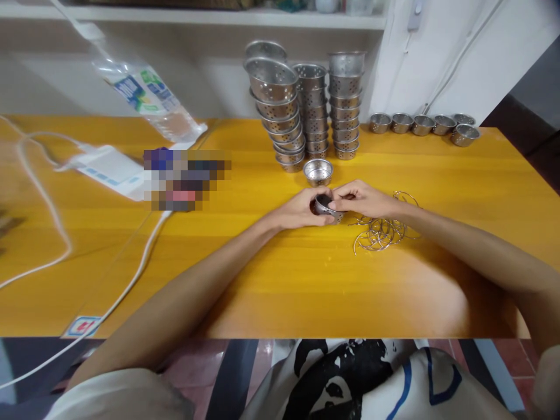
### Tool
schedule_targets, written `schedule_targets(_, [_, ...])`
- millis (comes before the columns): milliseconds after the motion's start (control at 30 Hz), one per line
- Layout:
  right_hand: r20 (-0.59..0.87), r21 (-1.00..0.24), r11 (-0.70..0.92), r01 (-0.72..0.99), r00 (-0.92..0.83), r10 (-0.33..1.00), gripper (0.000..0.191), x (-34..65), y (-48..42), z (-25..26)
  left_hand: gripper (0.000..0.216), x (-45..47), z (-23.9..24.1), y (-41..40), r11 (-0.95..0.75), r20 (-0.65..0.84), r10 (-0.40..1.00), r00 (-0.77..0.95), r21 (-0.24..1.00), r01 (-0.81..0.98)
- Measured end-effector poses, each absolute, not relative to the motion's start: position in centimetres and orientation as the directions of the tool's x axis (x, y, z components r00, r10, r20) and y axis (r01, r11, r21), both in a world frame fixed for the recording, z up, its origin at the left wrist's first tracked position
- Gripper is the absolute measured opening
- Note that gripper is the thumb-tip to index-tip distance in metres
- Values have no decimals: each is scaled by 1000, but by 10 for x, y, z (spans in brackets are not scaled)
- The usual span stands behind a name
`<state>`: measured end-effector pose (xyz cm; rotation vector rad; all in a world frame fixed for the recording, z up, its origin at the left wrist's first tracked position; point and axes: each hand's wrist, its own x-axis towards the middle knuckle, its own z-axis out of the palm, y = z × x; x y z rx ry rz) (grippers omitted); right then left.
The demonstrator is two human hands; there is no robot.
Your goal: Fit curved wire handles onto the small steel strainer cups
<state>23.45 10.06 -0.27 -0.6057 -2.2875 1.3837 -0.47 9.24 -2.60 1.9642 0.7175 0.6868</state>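
Note:
A small perforated metal cup (336, 216) is tilted between my hands, just above the yellow table. My left hand (301, 209) wraps round its left side, thumb low at the front. From the right, my right hand (366, 200) is closed at the rim, with thumb and fingertips against the cup; whether a thin piece is also pinched there I cannot make out. Under and beside my right wrist lies a loose tangle of bent metal wires (380, 234). Just beyond my hands a single shiny metal cup (318, 173) stands upright.
Behind stand three tall stacks of perforated cups: a leaning left stack (280, 111), a middle stack (315, 111) and a right stack (346, 105). Several cups (423, 124) line the back right. A water bottle (149, 96), a white power strip (111, 172) and white cables (146, 256) occupy the left.

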Motion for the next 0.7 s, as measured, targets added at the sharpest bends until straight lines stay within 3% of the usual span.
schedule_targets(200, [137,-895,432,115,-849,511,48,236,106,-12,36,-4,-22,90,-379,142,710,689,902,206])
schedule_targets(433, [165,-903,416,105,-810,563,44,230,101,-13,35,-1,-22,88,-358,121,722,682,908,217])
schedule_targets(700, [113,-897,413,157,-822,558,45,231,104,-14,36,-3,-25,90,-364,113,718,687,902,232])
